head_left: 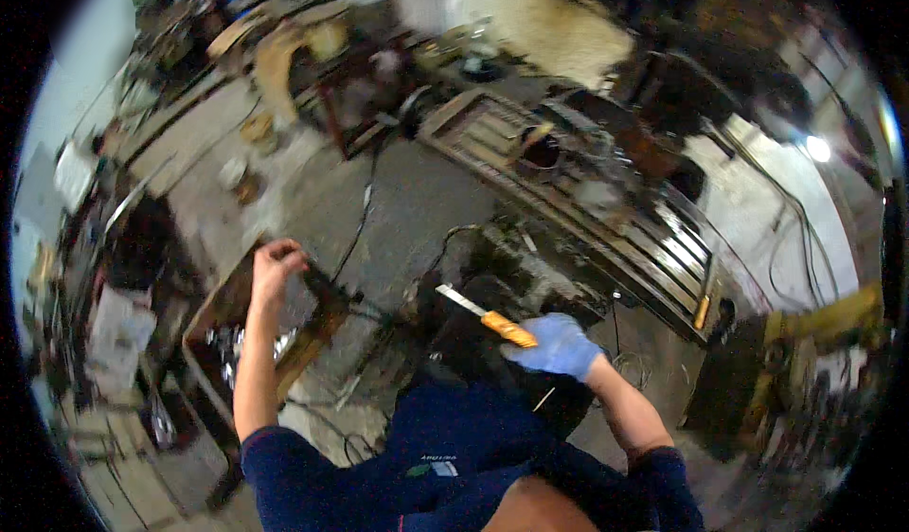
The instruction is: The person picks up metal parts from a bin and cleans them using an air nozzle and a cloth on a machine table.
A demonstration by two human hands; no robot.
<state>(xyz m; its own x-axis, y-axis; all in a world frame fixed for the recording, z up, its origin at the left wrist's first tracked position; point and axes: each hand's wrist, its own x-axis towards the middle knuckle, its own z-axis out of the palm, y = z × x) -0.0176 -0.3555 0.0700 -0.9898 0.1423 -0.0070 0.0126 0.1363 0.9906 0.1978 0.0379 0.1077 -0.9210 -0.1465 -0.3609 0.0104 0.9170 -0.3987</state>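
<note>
My right hand point(557, 345), in a light blue glove, is closed around the orange-yellow handle of a tool with a flat, straight metal blade point(464, 299). Its blade points up and to the left, over a dark area in front of my body; its exact kind is not clear. My bare left hand point(276, 262) is raised over the far end of an open box point(210, 316). The fingers there are curled in, and what they hold, if anything, cannot be made out. Shiny metal pieces point(227, 352) lie inside the box, below my left forearm.
A long slotted metal machine table point(606, 239) runs from the upper middle to the right, with a dark round container point(541, 150) and a yellow-handled tool point(702, 311) on it. Cables point(367, 196) trail over the floor. Cluttered benches line the left side.
</note>
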